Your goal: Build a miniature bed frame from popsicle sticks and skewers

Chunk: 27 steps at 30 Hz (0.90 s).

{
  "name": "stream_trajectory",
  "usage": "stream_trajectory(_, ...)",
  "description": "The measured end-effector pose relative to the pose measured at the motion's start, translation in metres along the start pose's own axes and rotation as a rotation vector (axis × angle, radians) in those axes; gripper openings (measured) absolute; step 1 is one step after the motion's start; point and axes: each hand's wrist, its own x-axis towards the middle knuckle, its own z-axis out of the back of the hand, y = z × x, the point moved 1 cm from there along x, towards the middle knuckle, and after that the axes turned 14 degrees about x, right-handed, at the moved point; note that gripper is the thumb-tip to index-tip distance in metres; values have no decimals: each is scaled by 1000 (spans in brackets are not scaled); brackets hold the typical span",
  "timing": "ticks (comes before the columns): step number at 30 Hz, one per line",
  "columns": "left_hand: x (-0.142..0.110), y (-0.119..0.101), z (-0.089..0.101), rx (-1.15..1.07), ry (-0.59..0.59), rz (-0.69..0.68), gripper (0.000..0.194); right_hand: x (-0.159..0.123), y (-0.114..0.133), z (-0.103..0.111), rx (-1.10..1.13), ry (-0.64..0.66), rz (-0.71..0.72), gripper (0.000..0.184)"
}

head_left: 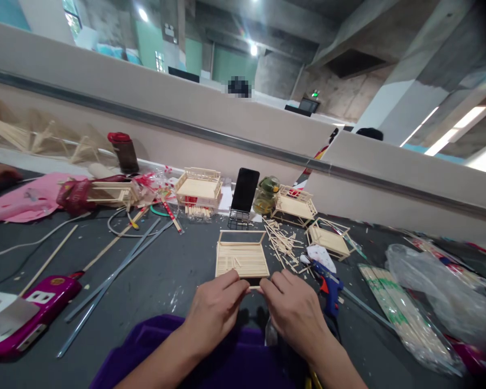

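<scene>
Both of my hands meet low in the middle of the head view, fingertips pinched on a thin wooden stick (254, 287). My left hand (214, 305) grips its left end and my right hand (294, 305) its right end. Just beyond the stick lies a small slatted wooden model (249, 265) with an upright frame along its far side. A few short stick pieces (237, 262) rest on its slats. Whether the held stick touches the model is hard to make out. A blue glue gun (330, 289) lies right of my right hand.
A phone (245, 189) leans on a wire stand behind the model. Similar wooden models (198, 186) and loose sticks (281, 240) lie around. Clear glue sticks (113, 275) and a magenta power strip (52, 305) are left; bagged sticks (405, 313) lie right. Another person's hand (0, 175) shows far left.
</scene>
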Motion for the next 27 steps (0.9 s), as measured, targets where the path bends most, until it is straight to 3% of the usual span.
stream_trajectory(16, -1, -4, -3, 71, 20, 39, 24, -5, 10, -9, 16, -34, -99, 29)
stream_trajectory(23, 6, 2, 12, -317, 179, 60, 28, -4, -3, 12, 188, 142, 8, 26)
stream_trajectory(27, 11, 2, 16, -571, 215, 161, 29, -2, -6, 20, 371, 173, -13, 27)
